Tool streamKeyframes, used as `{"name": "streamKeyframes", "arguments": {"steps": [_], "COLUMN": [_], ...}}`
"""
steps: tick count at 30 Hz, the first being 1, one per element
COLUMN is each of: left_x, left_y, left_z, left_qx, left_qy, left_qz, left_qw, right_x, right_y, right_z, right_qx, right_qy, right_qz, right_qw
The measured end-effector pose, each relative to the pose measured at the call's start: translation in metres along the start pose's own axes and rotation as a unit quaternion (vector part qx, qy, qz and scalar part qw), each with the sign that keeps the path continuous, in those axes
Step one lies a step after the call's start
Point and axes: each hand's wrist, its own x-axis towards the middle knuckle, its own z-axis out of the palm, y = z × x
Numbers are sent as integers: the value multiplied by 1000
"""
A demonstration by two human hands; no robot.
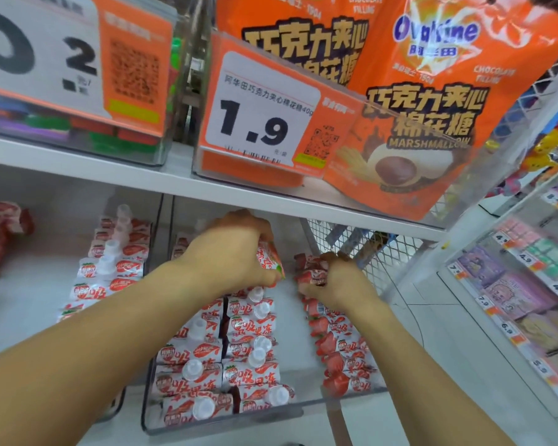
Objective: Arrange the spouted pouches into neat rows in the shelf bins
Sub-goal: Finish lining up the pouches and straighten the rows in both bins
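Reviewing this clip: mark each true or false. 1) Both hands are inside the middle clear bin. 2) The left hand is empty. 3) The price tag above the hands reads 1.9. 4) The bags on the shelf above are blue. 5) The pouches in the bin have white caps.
1) True: the left hand and right hand both reach into the middle clear bin.
2) False: it grips a red and white pouch.
3) True: the price tag shows 1.9.
4) False: the marshmallow bags are orange.
5) True: the pouches in the bin have white caps.
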Motion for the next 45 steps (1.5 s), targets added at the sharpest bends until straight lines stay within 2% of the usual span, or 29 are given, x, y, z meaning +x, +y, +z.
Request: {"name": "streamKeyframes", "arguments": {"steps": [3, 7, 9, 13, 17, 19, 23, 26, 28, 30, 33, 36, 39, 45], "left_x": [0, 5, 10, 22, 39, 52, 75, 76, 77, 82, 90, 100, 107, 117], "left_y": [3, 15, 21, 33, 45, 49, 54, 58, 60, 66, 80, 87, 85, 88], "left_z": [-3, -7, -5, 15, 39, 51, 77, 97, 107, 111, 120, 127, 119, 119], "left_qx": [-12, -47, -56, -10, -73, -93, -143, -138, -161, -140, -121, -14, 47, 95], "left_qy": [1, -25, -50, -78, 7, 58, 115, 120, 143, 155, 105, -8, -108, -160], "left_qz": [-7, -37, -50, -56, -32, -55, -85, -70, -53, -41, -38, -50, -38, -17], "left_qw": [1000, 998, 996, 995, 997, 992, 979, 981, 975, 977, 986, 999, 992, 982], "right_x": [-26, -53, -61, -75, -76, -79, -91, -105, -111, -113, -114, -114, -114, -114], "right_y": [6, 36, 50, 54, 53, 53, 56, 65, 73, 78, 80, 79, 79, 79], "right_z": [-14, -27, -25, -15, -10, -11, -8, 0, 12, 23, 24, 22, 22, 23], "right_qx": [48, 59, 75, 78, 56, 81, 115, 230, 307, 344, 359, 364, 370, 383], "right_qy": [57, 250, 296, 281, 242, 247, 330, 347, 321, 294, 270, 258, 246, 229], "right_qz": [-3, -106, -129, -145, -136, -135, -155, -82, -31, -17, -11, -14, -6, 3], "right_qw": [997, 961, 943, 946, 959, 956, 924, 906, 895, 892, 893, 895, 896, 895]}}
